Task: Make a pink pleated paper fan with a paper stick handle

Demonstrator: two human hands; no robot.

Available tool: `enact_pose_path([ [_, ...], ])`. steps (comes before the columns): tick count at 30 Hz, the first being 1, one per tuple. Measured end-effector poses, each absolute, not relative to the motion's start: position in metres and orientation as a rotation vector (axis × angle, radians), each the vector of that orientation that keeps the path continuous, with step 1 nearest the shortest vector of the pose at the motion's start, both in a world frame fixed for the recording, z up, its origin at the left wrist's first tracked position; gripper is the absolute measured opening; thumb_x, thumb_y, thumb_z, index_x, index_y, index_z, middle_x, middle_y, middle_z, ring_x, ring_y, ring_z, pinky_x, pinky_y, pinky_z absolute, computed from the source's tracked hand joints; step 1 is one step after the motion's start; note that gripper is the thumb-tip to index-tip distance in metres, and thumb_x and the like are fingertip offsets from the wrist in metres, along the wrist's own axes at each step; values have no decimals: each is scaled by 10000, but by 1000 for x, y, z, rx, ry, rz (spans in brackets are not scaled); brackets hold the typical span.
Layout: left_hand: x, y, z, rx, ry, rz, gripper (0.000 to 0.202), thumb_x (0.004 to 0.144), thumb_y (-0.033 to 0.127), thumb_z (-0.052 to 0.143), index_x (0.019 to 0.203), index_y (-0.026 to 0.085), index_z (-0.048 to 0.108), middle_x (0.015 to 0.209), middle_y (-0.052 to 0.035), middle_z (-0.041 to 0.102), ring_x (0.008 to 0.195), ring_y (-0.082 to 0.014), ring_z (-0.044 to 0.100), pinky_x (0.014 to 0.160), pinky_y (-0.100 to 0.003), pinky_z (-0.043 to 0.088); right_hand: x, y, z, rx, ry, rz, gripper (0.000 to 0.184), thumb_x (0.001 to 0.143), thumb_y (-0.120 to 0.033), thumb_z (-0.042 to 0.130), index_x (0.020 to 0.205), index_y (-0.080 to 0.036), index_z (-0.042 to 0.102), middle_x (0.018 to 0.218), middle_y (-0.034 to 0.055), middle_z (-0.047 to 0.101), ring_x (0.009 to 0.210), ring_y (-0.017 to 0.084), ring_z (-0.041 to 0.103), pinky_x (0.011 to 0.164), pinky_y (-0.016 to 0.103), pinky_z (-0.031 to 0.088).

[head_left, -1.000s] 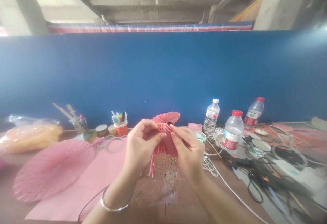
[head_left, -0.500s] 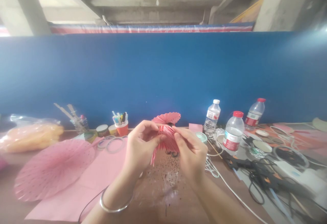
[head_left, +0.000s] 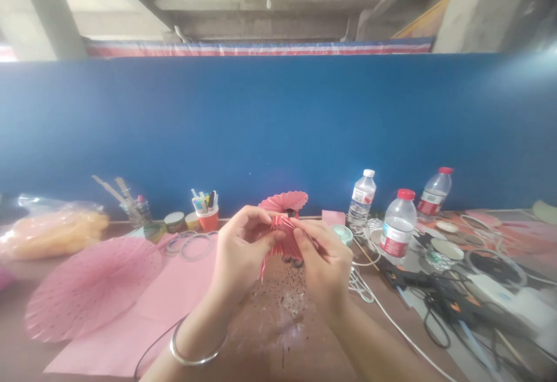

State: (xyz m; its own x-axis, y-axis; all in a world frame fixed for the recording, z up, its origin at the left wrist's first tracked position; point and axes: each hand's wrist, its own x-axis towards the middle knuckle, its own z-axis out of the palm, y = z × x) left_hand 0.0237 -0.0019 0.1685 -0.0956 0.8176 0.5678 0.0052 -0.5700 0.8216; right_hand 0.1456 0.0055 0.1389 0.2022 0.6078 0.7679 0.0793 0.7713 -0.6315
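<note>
Between my two hands, above the middle of the table, is a pink pleated paper [head_left: 285, 244] with its folds bunched at the top. My left hand [head_left: 241, 241] pinches its left side between thumb and fingers; a metal bangle circles that wrist. The right side of the folds is gripped by my right hand [head_left: 324, 254], thumb and fingertips close to the left ones. Behind the hands stands a pink scalloped paper fan [head_left: 285, 201]. Small dark specks lie on the brown table [head_left: 270, 341] below.
To the left, a large round pleated paper [head_left: 93, 289] lies over flat pink sheets [head_left: 174, 289]. A red cup of pens [head_left: 208, 216] stands at the back. On the right are water bottles [head_left: 398, 225], a small green fan [head_left: 343, 234], cables [head_left: 435, 318] and glue guns [head_left: 418, 280].
The fingertips of my right hand have shifted slightly left along the folds. The pleated paper is turned a little between the hands; the rest stays put.
</note>
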Motion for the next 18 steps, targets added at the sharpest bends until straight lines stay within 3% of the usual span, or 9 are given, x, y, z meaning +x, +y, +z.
enact_pose_path([
  [18,26,-2,168,1595,942,1740,215,641,144,694,730,191,504,778,9,636,705,-124,610,627,-232,507,145,4,138,-666,-1360,367,200,793,-168,560,933,-252,676,865,25,643,821,171,585,687,309,499],
])
